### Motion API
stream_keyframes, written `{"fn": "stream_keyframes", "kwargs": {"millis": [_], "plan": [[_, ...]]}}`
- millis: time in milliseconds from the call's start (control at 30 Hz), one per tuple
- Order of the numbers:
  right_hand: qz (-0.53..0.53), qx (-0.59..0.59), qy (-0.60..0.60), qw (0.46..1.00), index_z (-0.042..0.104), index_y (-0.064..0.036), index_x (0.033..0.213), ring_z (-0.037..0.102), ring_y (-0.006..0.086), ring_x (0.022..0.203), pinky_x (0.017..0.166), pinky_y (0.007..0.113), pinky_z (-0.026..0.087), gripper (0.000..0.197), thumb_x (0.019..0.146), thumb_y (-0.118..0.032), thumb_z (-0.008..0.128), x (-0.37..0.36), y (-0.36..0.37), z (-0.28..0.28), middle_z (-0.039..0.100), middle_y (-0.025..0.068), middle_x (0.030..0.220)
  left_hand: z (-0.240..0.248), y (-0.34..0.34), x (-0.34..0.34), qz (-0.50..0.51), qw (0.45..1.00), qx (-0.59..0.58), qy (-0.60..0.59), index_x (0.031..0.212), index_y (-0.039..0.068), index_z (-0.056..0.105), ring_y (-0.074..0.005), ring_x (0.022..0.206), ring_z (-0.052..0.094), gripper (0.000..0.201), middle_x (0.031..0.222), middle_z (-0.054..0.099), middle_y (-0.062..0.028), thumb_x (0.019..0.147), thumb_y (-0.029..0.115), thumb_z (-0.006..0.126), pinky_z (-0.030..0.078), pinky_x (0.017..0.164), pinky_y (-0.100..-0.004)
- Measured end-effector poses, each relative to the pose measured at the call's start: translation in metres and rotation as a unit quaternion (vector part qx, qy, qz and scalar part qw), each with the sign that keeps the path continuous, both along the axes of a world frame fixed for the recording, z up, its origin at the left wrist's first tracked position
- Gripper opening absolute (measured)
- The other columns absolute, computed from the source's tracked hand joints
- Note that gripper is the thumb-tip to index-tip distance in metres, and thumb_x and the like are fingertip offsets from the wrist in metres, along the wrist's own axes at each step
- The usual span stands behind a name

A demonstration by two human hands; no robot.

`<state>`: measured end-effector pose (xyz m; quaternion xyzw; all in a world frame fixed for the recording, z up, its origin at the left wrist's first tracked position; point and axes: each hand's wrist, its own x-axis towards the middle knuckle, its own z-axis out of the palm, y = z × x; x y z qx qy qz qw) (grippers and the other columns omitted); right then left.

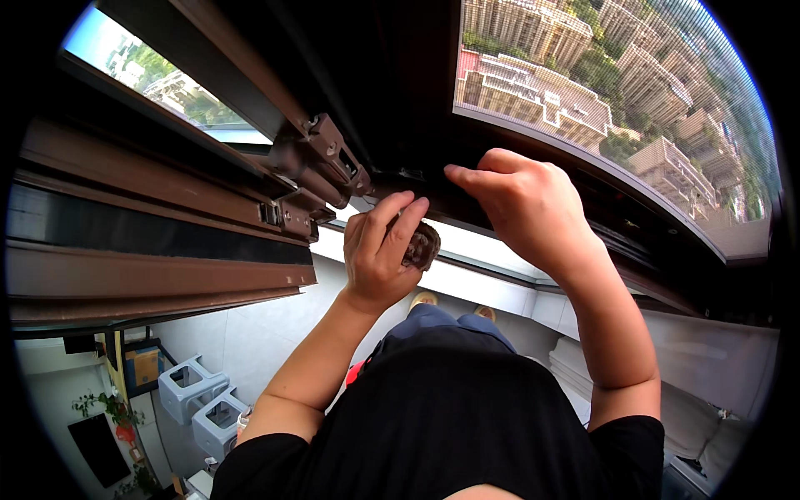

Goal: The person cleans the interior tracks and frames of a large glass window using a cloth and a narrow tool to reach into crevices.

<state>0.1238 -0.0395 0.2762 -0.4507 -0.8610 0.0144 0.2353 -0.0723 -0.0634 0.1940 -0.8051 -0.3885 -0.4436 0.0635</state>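
Note:
My left hand (379, 257) is closed around a dark brown crumpled wad (422, 247), perhaps a rag, which bulges out beside the thumb. Its fingertips reach toward the dark lower frame of the window (408, 187), close to a brown hinge fitting (333, 158). To the right, my right hand (533, 204) is raised against the dark frame, with fingers curled and thumb and forefinger together, pointing left. Whatever may be between those fingertips is too small or dark to make out.
A brown window sash (158, 217) stands swung out at the left. Upper right, a screened pane (575, 83) shows buildings far below. Grey plastic stools (192, 387), a potted plant (117, 410) and a wall-side dark panel (98, 448) lie lower left. Grey cushions (687, 425) are lower right.

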Motion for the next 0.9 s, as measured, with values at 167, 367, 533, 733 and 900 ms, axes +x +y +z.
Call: {"fn": "stream_keyframes", "kwargs": {"millis": [167, 367, 533, 733, 900], "plan": [[-0.047, -0.002, -0.006, 0.999, 0.067, -0.0147, 0.1, 0.06, 0.0236, 0.062, 0.053, 0.034, 0.048, 0.032, 0.07, -0.006, 0.06, -0.011, -0.005, 0.0, 0.054, 0.0047, 0.074, -0.013, 0.004, 0.01, 0.012, 0.998, 0.007, -0.055, 0.105, 0.004, 0.059, -0.0247, 0.089, 0.056, 0.049, 0.106, 0.056, -0.0114, 0.057, 0.001, 0.062, 0.043, 0.075, -0.0324], [0.001, -0.001, 0.032, 1.0, 0.069, -0.0139, 0.096, 0.055, 0.0227, 0.054, 0.046, 0.032, 0.045, 0.027, 0.073, -0.002, 0.061, -0.003, 0.002, -0.003, 0.053, 0.0042, 0.07, -0.018, 0.005, 0.012, 0.015, 0.998, 0.014, -0.053, 0.105, 0.003, 0.056, -0.0273, 0.094, 0.053, 0.049, 0.107, 0.052, -0.0131, 0.057, -0.002, 0.066, 0.047, 0.079, -0.0337], [-0.048, -0.023, -0.008, 0.999, 0.068, -0.0145, 0.098, 0.06, 0.0236, 0.061, 0.052, 0.034, 0.048, 0.03, 0.07, -0.006, 0.059, -0.009, -0.004, 0.001, 0.053, 0.0045, 0.073, -0.023, 0.007, 0.012, 0.018, 0.998, 0.025, -0.057, 0.105, 0.004, 0.055, -0.0266, 0.094, 0.053, 0.049, 0.106, 0.051, -0.0126, 0.058, 0.0, 0.069, 0.047, 0.078, -0.0332], [-0.021, -0.008, 0.032, 0.999, 0.069, -0.0143, 0.096, 0.056, 0.0235, 0.054, 0.048, 0.033, 0.045, 0.028, 0.072, -0.001, 0.061, -0.005, -0.001, -0.001, 0.053, 0.0052, 0.069, -0.023, 0.009, 0.013, 0.019, 0.998, 0.031, -0.059, 0.104, 0.005, 0.055, -0.0266, 0.094, 0.052, 0.049, 0.105, 0.051, -0.0124, 0.058, 0.001, 0.07, 0.047, 0.078, -0.0329], [-0.007, -0.013, 0.021, 1.0, 0.069, -0.0145, 0.096, 0.056, 0.0234, 0.054, 0.048, 0.032, 0.045, 0.03, 0.071, 0.0, 0.061, -0.001, 0.001, -0.001, 0.054, 0.005, 0.069, -0.022, 0.008, 0.015, 0.028, 0.997, 0.035, -0.062, 0.103, 0.005, 0.054, -0.0263, 0.094, 0.052, 0.049, 0.104, 0.051, -0.012, 0.058, 0.004, 0.073, 0.046, 0.078, -0.0329]]}}
